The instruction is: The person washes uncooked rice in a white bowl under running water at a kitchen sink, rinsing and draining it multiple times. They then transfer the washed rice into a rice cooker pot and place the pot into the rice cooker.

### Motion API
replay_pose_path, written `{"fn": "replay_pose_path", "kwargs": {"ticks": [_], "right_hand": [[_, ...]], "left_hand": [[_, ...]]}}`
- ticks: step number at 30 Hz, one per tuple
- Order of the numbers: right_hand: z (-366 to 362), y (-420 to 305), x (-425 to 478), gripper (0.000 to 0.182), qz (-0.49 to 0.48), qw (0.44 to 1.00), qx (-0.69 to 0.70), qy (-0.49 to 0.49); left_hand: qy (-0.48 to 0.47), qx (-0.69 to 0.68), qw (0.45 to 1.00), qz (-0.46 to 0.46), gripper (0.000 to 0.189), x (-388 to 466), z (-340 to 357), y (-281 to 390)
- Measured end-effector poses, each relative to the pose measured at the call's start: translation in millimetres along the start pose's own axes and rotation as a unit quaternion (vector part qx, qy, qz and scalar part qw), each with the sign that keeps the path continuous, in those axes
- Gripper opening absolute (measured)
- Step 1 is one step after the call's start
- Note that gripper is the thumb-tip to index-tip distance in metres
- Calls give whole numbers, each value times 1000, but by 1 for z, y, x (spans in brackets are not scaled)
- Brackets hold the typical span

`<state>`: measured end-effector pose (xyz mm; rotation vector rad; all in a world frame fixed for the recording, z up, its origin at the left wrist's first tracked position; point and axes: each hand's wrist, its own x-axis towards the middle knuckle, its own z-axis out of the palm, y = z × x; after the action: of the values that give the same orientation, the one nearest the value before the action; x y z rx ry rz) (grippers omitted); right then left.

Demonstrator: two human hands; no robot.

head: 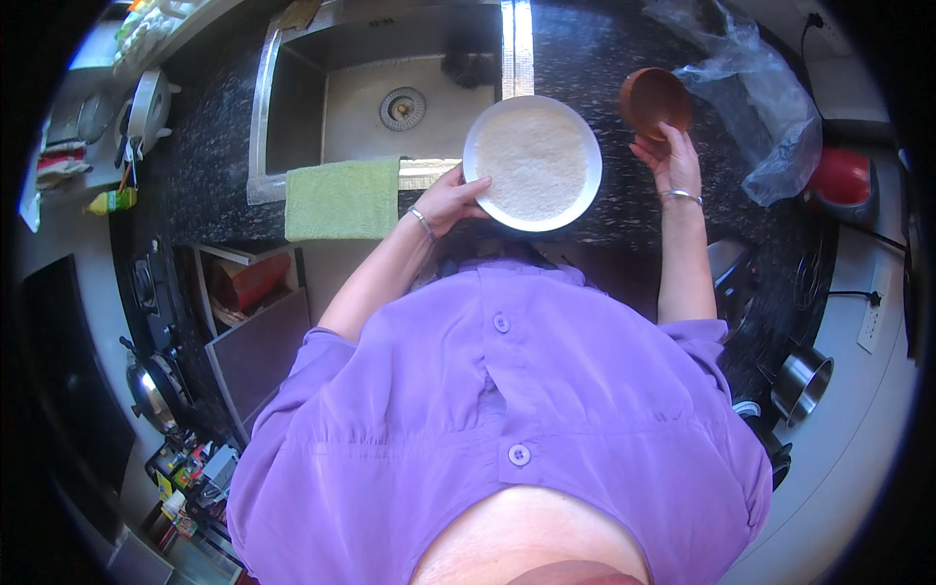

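Note:
A white round bowl point(592, 175) full of white grains that look like rice point(534, 164) is held near the counter's front edge. My left hand point(453, 203) grips its left rim, thumb over the edge. Off to the right, my right hand point(673, 157) holds a small reddish-brown bowl point(653, 99) by its near rim, its hollow inside facing up and apparently with nothing in it. Behind the white bowl and to its left is a steel sink point(351, 139) with a round drain strainer point(402, 109). A folded green towel point(341, 199) hangs over the sink's front edge.
A crumpled clear plastic bag point(775, 124) lies on the dark speckled counter point(570, 66) at right, beside a red appliance point(841, 183). A steel pot point(802, 384) stands lower right. At left are a gas hob point(146, 281), a lidded pan point(152, 387) and an open drawer or cabinet point(256, 351).

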<state>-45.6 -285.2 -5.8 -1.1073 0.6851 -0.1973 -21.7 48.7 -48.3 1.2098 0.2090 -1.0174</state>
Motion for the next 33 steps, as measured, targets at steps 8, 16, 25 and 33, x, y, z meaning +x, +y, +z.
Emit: {"fn": "replay_pose_path", "kwargs": {"ticks": [8, 16, 25, 33], "right_hand": [[13, -19, -27, 31, 4, 998, -19, -67], [92, 2, -74, 29, 101, 954, 12, -281], [174, 55, -162, 42, 156, 888, -80, -425], [291, 200, -274, 38, 255, 821, -190, -475]], "left_hand": [[17, -26, 999, 23, 41, 15, 24, -8], [88, 80, 992, 35, 39, 17, 44, -6], [-51, 70, 990, 110, 13, -47, -11, -35], [228, -66, 968, 77, 35, -275, -206, -151]]}}
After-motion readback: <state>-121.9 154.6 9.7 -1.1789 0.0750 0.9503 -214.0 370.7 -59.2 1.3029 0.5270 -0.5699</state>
